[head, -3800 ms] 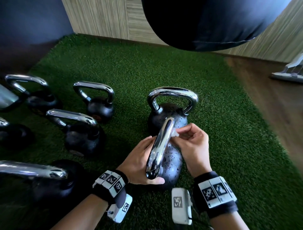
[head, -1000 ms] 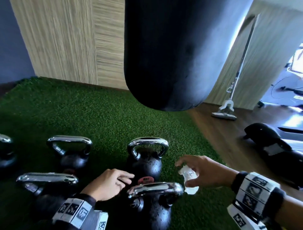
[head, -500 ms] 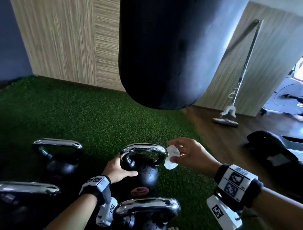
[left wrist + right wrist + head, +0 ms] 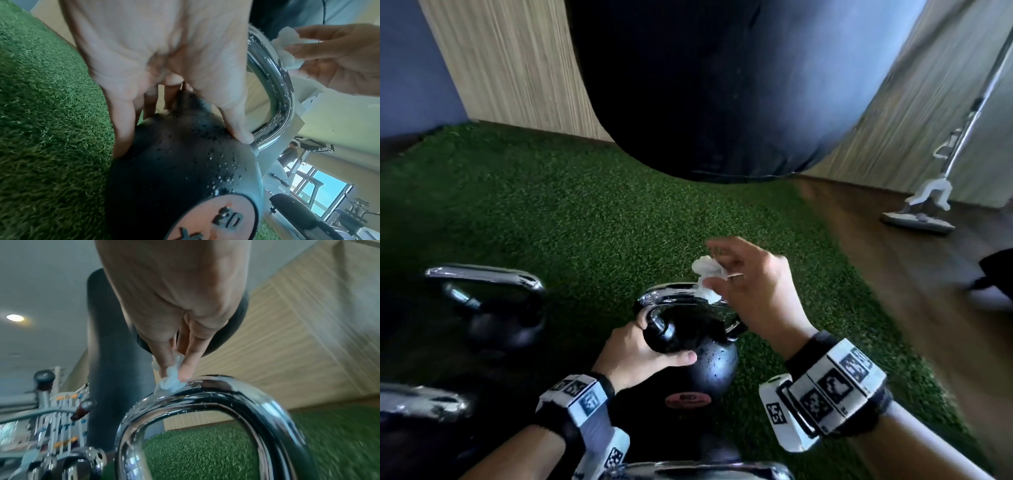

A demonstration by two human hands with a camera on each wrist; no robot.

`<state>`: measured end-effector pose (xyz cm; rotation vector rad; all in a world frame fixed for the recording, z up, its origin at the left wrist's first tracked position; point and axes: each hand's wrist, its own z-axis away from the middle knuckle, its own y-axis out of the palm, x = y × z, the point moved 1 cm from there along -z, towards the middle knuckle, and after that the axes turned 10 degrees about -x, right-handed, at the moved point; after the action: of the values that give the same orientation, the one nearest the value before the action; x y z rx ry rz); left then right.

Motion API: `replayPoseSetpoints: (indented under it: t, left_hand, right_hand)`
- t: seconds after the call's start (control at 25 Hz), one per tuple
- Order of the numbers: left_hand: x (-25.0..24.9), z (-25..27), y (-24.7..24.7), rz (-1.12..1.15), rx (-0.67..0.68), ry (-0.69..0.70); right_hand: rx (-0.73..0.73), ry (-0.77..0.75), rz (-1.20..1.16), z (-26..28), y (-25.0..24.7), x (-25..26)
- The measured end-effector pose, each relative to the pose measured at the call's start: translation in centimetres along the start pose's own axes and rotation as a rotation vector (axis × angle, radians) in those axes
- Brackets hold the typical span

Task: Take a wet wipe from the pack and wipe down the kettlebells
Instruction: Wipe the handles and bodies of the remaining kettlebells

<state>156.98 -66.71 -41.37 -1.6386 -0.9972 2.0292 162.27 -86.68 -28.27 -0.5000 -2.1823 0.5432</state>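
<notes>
A black kettlebell [image 4: 714, 363] with a chrome handle [image 4: 681, 301] stands on the green turf, beaded with water drops [image 4: 216, 155]. My left hand [image 4: 640, 356] grips its neck, thumb [image 4: 236, 128] and fingers curled round the left base of the handle. My right hand [image 4: 753, 291] pinches a crumpled white wet wipe [image 4: 707, 277] and presses it on the top of the handle [image 4: 205, 386]. The wipe [image 4: 171, 381] sits between thumb and fingertips. A pink weight label [image 4: 216, 217] shows on the bell's side. No wipe pack is in view.
More chrome-handled kettlebells stand at the left [image 4: 496, 308], lower left [image 4: 421, 401] and bottom edge [image 4: 705, 471]. A dark punching bag [image 4: 722, 85] hangs just ahead. Wooden floor with a white mop [image 4: 924, 209] lies right of the turf [image 4: 585, 212].
My left hand moved from the nearer kettlebell to grip the farther one's neck. My right hand carried the wipe left and down onto its chrome handle. The camera dipped closer.
</notes>
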Motion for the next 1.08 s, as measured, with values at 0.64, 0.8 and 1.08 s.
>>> replayPoseSetpoints:
  t: [0.64,0.8,1.08]
  left_hand:
    - [-0.1,0.6,-0.3,0.059,-0.015,0.047]
    - [-0.1,0.8,-0.3,0.057,-0.022,0.047]
    - [-0.2,1.0,-0.4,0.082,-0.029,0.046]
  right_hand:
    - [0.066,-0.236,0.263,3.0,-0.8,-1.7]
    - [0.017,0.279,0.109,3.1,-3.8,-4.6]
    - [0.028,0.547,-0.121,4.5,-3.6,-7.3]
